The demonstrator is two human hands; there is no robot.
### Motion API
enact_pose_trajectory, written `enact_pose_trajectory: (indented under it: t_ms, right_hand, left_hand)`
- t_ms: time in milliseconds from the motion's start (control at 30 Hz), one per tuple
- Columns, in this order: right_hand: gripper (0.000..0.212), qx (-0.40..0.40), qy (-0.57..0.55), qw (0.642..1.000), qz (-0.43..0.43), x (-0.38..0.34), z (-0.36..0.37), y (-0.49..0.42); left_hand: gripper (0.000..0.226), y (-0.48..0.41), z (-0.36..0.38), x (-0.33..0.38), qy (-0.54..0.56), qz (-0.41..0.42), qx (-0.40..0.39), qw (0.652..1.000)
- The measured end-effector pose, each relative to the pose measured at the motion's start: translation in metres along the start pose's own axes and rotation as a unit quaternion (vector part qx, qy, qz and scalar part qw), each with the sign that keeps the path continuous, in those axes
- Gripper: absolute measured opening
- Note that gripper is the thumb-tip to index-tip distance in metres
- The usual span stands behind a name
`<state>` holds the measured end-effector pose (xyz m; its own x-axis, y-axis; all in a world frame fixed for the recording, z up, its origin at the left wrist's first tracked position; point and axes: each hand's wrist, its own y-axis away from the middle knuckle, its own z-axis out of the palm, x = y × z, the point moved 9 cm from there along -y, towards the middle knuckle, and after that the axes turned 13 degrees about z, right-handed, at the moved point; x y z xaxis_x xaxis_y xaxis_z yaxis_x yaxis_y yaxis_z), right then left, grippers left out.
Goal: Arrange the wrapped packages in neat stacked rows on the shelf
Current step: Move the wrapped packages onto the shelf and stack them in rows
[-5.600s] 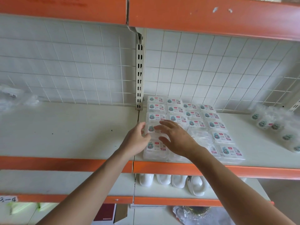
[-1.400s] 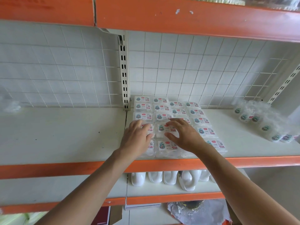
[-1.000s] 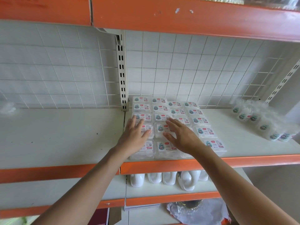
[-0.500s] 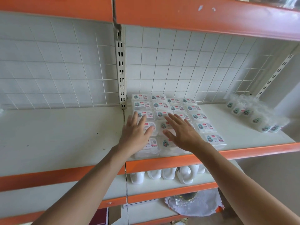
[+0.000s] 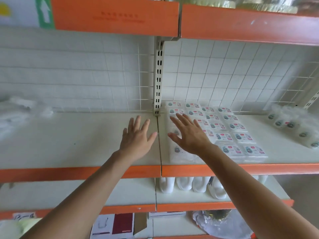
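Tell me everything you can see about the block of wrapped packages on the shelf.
The wrapped packages are small flat white packs in clear film, each with a teal-and-red label facing up. They lie in tidy rows, front to back, apparently stacked, on the white shelf just right of the slotted upright, reaching the wire grid behind. The right hand, fingers spread, covers the left rows; actual contact is unclear. The left hand is beside them, apart.

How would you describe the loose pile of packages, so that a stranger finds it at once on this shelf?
Find the middle white shelf with the orange front edge, and follow it to its far right end. There, beside the slanted slotted upright, lies the loose pile in cloudy clear wrap. Unlike the neat block of packages lying flat in straight rows near the hands, it is jumbled and shows small round green labels.
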<state>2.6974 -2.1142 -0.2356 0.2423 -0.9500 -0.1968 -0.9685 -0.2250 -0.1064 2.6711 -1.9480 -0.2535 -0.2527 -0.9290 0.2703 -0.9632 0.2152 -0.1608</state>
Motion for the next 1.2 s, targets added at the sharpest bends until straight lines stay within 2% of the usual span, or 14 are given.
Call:
enact_pose_trajectory:
  t_ms: [267, 500, 667, 800, 967, 1200]
  right_hand:
    - [0.070, -0.002, -0.063, 0.992, -0.112, -0.103, 0.018, -0.007]
    - [0.071, -0.027, -0.060, 0.984, -0.168, -0.196, 0.041, -0.013]
    - [0.070, -0.034, -0.042, 0.978, -0.199, -0.272, 0.066, -0.029]
    - [0.070, -0.039, -0.039, 0.979, -0.195, -0.341, 0.092, -0.052]
    - [0.071, -0.071, -0.089, 0.981, -0.160, -0.421, 0.128, -0.085]
    - [0.071, -0.080, -0.137, 0.985, -0.070, -0.482, 0.159, -0.128]
  left_hand:
    - [0.067, 0.082, -0.037, -0.070, -0.097, -0.108, -0.023, 0.989]
    - [0.067, 0.128, -0.070, -0.136, -0.096, -0.165, 0.004, 0.982]
    - [0.066, 0.151, -0.088, -0.208, -0.080, -0.185, 0.026, 0.979]
    - [0.066, 0.161, -0.105, -0.279, -0.069, -0.183, 0.037, 0.980]
    - [0.065, 0.169, -0.121, -0.366, -0.056, -0.175, 0.019, 0.983]
    - [0.065, 0.161, -0.129, -0.424, -0.043, -0.116, -0.002, 0.992]
